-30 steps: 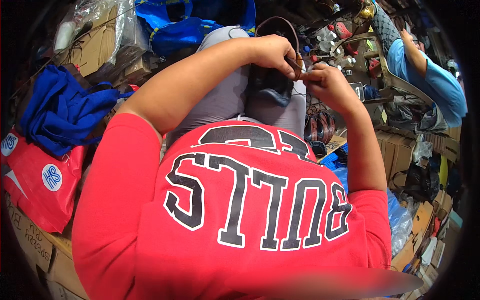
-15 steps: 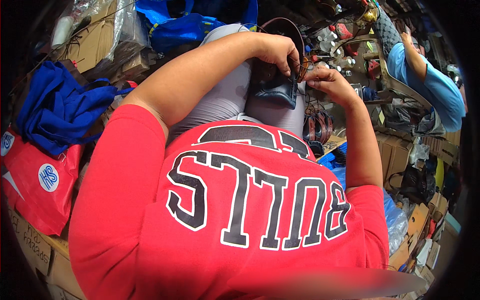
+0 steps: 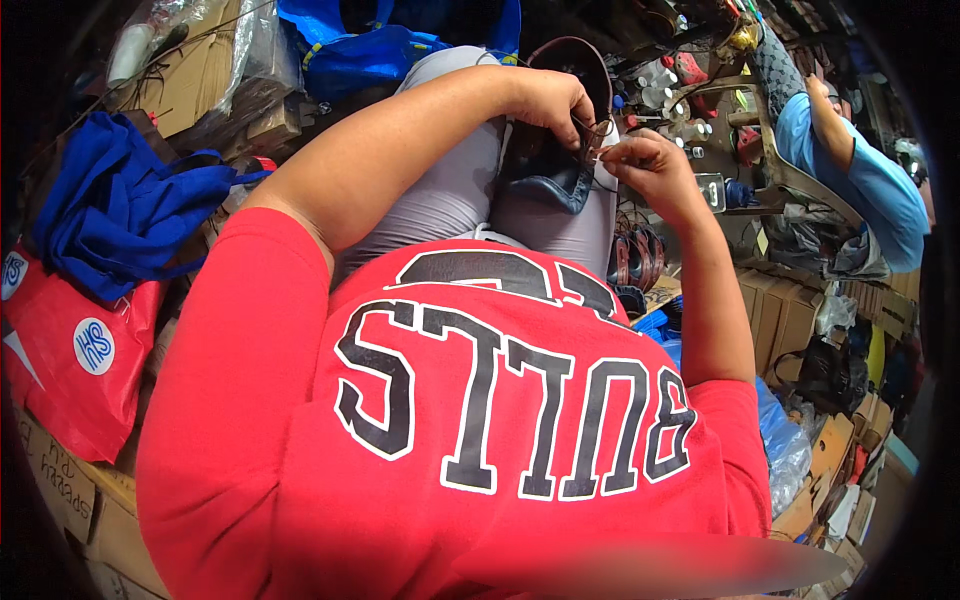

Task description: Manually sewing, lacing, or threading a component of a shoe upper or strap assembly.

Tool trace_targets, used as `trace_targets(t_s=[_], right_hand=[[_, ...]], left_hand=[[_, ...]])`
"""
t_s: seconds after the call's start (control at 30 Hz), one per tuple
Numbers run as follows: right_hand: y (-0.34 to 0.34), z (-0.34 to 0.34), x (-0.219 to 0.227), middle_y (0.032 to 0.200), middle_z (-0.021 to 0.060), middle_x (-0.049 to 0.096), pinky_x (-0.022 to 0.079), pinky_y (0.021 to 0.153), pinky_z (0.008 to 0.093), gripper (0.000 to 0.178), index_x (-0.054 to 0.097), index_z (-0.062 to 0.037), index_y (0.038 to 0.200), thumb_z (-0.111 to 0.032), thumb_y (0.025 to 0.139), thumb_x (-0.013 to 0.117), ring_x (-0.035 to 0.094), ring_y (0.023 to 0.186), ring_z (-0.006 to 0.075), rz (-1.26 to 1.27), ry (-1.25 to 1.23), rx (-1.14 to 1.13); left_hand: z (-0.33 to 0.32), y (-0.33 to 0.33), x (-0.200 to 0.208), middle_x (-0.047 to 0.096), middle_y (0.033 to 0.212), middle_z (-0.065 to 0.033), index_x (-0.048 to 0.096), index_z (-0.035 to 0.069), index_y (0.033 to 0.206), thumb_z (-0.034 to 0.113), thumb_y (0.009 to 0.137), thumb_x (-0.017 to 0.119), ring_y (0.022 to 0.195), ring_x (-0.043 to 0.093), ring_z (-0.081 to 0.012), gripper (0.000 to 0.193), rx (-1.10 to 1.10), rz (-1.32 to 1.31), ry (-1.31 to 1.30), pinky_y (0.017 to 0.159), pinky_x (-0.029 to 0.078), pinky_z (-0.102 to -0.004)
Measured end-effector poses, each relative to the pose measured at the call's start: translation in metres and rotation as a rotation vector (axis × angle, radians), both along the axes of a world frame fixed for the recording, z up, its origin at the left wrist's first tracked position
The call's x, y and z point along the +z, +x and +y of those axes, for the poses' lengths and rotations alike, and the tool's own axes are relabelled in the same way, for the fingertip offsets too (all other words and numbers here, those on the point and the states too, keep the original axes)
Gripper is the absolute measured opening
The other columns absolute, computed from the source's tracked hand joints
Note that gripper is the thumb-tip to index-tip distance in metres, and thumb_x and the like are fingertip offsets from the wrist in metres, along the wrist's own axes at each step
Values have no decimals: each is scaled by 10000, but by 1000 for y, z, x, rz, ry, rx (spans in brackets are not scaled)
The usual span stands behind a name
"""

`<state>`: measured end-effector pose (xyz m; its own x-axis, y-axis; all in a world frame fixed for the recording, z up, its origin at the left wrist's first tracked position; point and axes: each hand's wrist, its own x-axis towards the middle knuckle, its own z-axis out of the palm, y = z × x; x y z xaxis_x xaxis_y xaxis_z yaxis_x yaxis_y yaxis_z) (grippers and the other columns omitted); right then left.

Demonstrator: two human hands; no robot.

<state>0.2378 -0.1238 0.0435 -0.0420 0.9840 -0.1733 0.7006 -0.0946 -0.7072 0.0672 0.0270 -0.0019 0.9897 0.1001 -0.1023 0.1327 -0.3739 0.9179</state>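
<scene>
A dark leather shoe (image 3: 548, 190), with a brown edge along its far end, rests on my lap over grey trousers (image 3: 440, 170). My left hand (image 3: 557, 103) grips the shoe's side from above, thumb and fingers closed on its edge. Just right of it, my right hand (image 3: 645, 165) is closed in a pinch on a thin dark lace (image 3: 597, 156). The lace runs to the shoe's edge beside my left fingertips. Part of the shoe lies hidden under my left hand.
Blue bags (image 3: 370, 55) lie beyond my knees. Blue cloth (image 3: 120, 200) and a red bag (image 3: 90, 350) are at left, above cardboard boxes (image 3: 65, 480). Small bottles (image 3: 690, 130) stand at far right. Another person in a light blue shirt (image 3: 850, 180) sits there. Brown shoes (image 3: 638, 258) lie right of my lap.
My right hand has shifted slightly left, and its fingers are now closer together. The shoe has tilted a little, baring more of its far end. My left hand keeps its grip.
</scene>
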Motion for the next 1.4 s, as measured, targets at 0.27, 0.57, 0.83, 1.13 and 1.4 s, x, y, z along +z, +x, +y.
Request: trace_targets(t_s=[0.27, 0.57, 0.83, 1.13, 1.4], right_hand=[[0, 0, 12, 762, 35, 589, 455, 661, 278, 195, 708, -72, 899, -4, 716, 704, 552, 726, 123, -198, 18, 72], [21, 2, -12, 869, 5, 661, 464, 760, 228, 185, 693, -32, 972, -52, 788, 696, 576, 818, 81, 247, -186, 8], [-4, -2, -34, 797, -22, 575, 438, 650, 222, 123, 694, -48, 868, -50, 750, 727, 528, 755, 67, 283, -63, -164], [-20, -15, -3, 727, 18, 430, 393, 612, 264, 209, 717, -140, 971, -49, 791, 662, 448, 666, 123, -36, 70, -44], [-33, -32, -4, 750, 79, 473, 429, 623, 328, 224, 710, -158, 975, -44, 797, 638, 519, 706, 244, -280, 235, -30]], left_hand=[[-5, 8, 18, 696, 869, -57, 693, 70, 1000, 153, 757, 672, 814, 622, -145, 257, 9, 97, 60, 773, 463, -286], [-2, 9, 10, 694, 905, -55, 690, 99, 1025, 128, 708, 730, 832, 624, -154, 321, -22, 93, 57, 761, 473, -306], [-4, -2, 14, 686, 858, -88, 694, 60, 969, 87, 689, 712, 798, 623, -151, 281, 77, 137, 53, 726, 487, -300], [119, -193, 51, 559, 851, -28, 611, 20, 983, -21, 714, 567, 668, 486, -85, 275, 761, -389, -460, 567, 384, -183], [121, -309, 51, 551, 1017, 9, 540, -7, 1209, 43, 879, 455, 682, 456, -41, 344, 990, -213, -381, 643, 375, -186]])
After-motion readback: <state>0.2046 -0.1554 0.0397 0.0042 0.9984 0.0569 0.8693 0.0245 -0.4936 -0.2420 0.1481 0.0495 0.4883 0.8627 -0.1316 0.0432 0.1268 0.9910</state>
